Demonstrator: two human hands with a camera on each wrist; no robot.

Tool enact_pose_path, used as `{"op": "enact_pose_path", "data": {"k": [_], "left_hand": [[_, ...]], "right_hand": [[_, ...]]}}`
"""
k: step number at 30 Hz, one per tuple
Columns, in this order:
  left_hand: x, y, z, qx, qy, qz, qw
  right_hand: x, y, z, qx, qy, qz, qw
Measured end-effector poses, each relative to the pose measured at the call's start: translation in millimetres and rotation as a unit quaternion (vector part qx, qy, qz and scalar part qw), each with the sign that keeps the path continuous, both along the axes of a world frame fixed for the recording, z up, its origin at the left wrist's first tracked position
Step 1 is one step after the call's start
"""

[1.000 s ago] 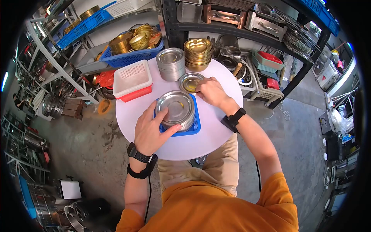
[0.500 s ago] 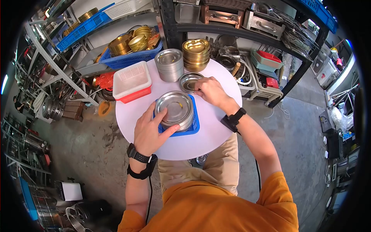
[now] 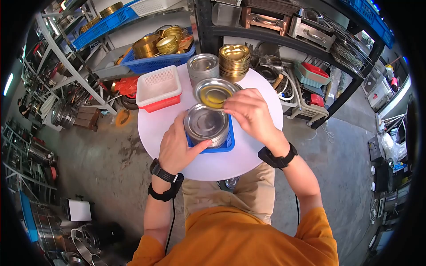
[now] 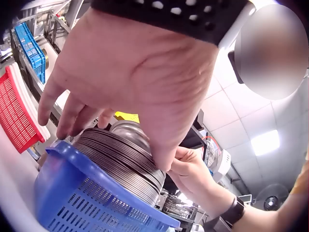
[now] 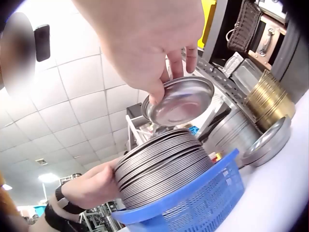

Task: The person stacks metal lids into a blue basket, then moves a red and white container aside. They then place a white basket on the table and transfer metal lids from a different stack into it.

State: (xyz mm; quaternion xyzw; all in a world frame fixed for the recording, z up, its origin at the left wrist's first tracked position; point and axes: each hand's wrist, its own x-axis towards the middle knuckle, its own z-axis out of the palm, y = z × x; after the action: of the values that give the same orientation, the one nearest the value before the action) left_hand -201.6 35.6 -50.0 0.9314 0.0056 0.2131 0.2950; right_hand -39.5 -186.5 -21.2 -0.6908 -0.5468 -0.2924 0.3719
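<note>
My right hand (image 3: 250,111) pinches the rim of a shallow round steel plate (image 5: 186,104), fingers on one face and thumb on the other. The plate is tilted in the air just above and beyond a tall stack of steel plates (image 5: 159,166). That stack stands in a small blue perforated basket (image 3: 228,144) on the round white table. Beside the stack, my left hand (image 3: 173,144) spreads its fairly straight fingers along the left side, thumb at the near rim. A few more shallow steel dishes (image 5: 268,140) lie on the table past the basket, hidden in the head view.
At the table's back stand a tall stack of silver round pieces (image 3: 203,66) and a stack of gold bowls (image 3: 234,60). A white basket nested in a red one (image 3: 157,102) sits back left. Metal shelving (image 3: 253,33) rises behind the table.
My right hand has lifted the steel plate off the table's far part and brought it nearer, over the far edge of the stack. My left hand stays at the stack.
</note>
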Motion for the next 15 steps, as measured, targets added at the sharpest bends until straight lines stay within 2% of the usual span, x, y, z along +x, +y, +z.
{"op": "enact_pose_path", "data": {"k": [1, 3, 5, 7, 8, 11, 13, 15], "left_hand": [[0, 1, 0, -0.001, 0.001, 0.002, 1.000], [1, 3, 1, 0.086, -0.063, 0.000, 0.994], [-2, 1, 6, 0.054, -0.048, -0.001, 0.997], [-6, -2, 10, 0.075, 0.023, -0.018, 0.997], [-6, -1, 4, 0.080, -0.002, -0.017, 0.997], [-7, -1, 4, 0.057, 0.011, -0.035, 0.998], [-7, -2, 3, 0.061, 0.007, -0.028, 0.998], [-6, -3, 5, 0.066, 0.003, -0.020, 0.998]], "right_hand": [[-7, 1, -1, -0.001, 0.001, 0.002, 1.000], [-17, 2, -4, -0.034, -0.010, 0.043, 0.998], [-19, 1, -7, -0.056, -0.047, 0.054, 0.996], [-27, 2, -6, -0.104, -0.011, 0.102, 0.989], [-27, 2, -6, -0.128, 0.011, 0.119, 0.985], [-14, 0, -4, -0.092, 0.062, 0.134, 0.985], [7, 1, -12, -0.070, 0.102, 0.133, 0.983], [27, 3, -23, -0.033, 0.208, 0.000, 0.978]]}}
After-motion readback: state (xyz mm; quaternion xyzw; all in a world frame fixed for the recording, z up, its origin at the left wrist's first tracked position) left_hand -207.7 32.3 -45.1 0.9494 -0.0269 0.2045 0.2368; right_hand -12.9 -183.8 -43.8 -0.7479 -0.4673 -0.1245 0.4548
